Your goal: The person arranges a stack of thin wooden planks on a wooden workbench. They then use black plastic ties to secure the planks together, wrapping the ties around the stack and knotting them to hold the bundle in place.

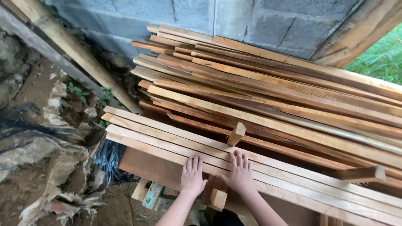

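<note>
Hands: left hand (192, 175), right hand (240, 172) flat, empty on slats (293, 175) | block (236, 134) beyond

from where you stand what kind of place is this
Probably a rough outdoor timber store or carpentry lean-to. Sawn wooden slats lie stacked against a grey concrete-block wall, bare earth lies to one side, and both hands rest flat on the nearest slats.

Far ends of the stacked wooden slats (293, 104) beyond the right edge; both forearms cut off below.
</note>
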